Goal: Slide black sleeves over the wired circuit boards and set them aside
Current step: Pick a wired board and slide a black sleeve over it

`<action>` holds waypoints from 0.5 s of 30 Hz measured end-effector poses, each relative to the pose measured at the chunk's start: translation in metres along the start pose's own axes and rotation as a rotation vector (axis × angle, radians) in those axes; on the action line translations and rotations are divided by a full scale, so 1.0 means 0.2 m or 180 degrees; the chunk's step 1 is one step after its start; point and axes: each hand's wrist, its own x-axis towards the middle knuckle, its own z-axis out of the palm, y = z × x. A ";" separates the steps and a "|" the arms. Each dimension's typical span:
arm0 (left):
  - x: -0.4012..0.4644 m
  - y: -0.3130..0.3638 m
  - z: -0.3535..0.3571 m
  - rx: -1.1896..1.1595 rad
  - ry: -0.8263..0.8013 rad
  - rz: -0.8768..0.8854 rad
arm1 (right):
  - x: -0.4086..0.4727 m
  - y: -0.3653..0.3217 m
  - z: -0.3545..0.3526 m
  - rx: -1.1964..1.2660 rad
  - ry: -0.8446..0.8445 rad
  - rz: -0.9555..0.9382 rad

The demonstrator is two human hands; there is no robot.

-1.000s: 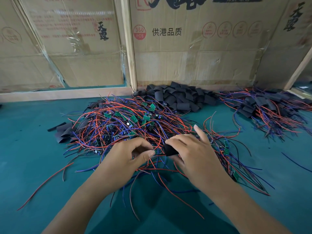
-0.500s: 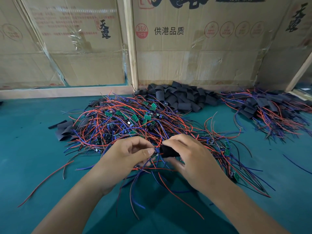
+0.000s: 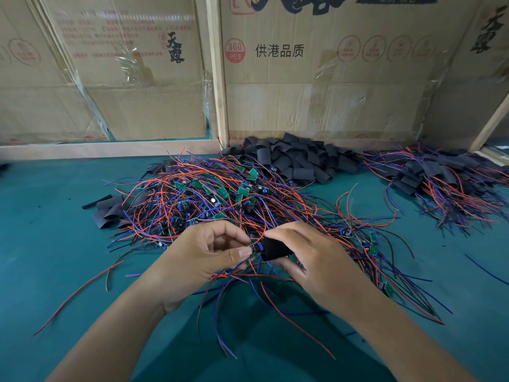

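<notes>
My left hand [image 3: 205, 252] pinches a small wired circuit board [image 3: 254, 250] between thumb and fingers, its red and blue wires trailing down toward me. My right hand [image 3: 311, 260] grips a black sleeve [image 3: 275, 248] whose open end meets the board's tip. Both hands hover above the near edge of a big tangle of wired boards [image 3: 220, 199] on the green table [image 3: 41, 244]. Loose black sleeves [image 3: 292, 161] are heaped at the back by the cardboard wall. Sleeved boards [image 3: 440, 177] lie in a pile at the right.
A few flat black sleeves [image 3: 108, 210] lie left of the tangle. Stray wires [image 3: 77, 293] reach across the mat at the left and near me. Taped cardboard panels [image 3: 316, 86] and a wooden post [image 3: 217, 78] close off the back.
My right forefinger, raised a second ago, has curled down onto the sleeve. The two hands came together, and the board's tip now meets the sleeve's mouth.
</notes>
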 end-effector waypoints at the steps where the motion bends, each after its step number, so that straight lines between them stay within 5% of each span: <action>1: 0.00 0.00 0.00 -0.0002 -0.0021 0.0011 | 0.00 0.00 0.00 -0.0002 0.0016 -0.0029; 15: 0.00 0.01 0.00 0.0030 -0.0219 0.0029 | 0.00 0.01 0.00 0.0052 0.0159 -0.0190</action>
